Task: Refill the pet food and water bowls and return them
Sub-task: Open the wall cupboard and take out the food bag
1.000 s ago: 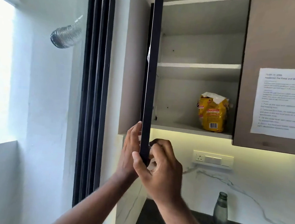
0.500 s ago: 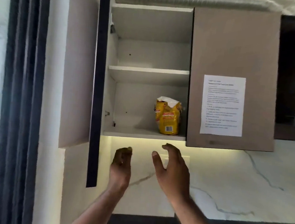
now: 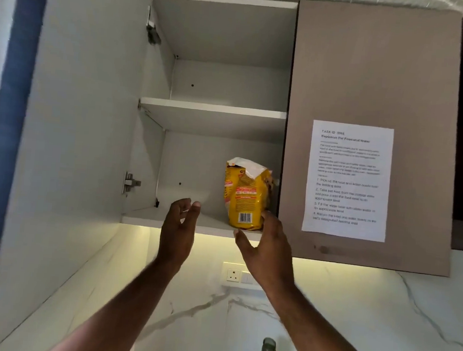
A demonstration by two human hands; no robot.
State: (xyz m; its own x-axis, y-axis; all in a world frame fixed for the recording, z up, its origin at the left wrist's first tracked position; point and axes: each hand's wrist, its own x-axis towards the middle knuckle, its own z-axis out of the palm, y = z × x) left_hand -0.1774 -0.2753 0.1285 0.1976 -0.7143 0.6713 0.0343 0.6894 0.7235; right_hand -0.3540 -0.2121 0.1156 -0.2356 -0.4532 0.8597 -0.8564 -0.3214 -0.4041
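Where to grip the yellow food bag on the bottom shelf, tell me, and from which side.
Probably the middle of the yellow food bag, from the front, one hand on each flank. It stands upright with its top torn open, so gripping the loose flap risks a tear or spill. The closed cabinet door hugs its right side, leaving the right hand little room; the left hand has open shelf.

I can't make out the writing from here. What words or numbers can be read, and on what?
"TASK ID" and "Replenish Pet Food and Water": headings on the paper sheet on the closed cabinet door.
Sheet's number and body text: too blurred.
Yellow food bag: barcode and print, unreadable.
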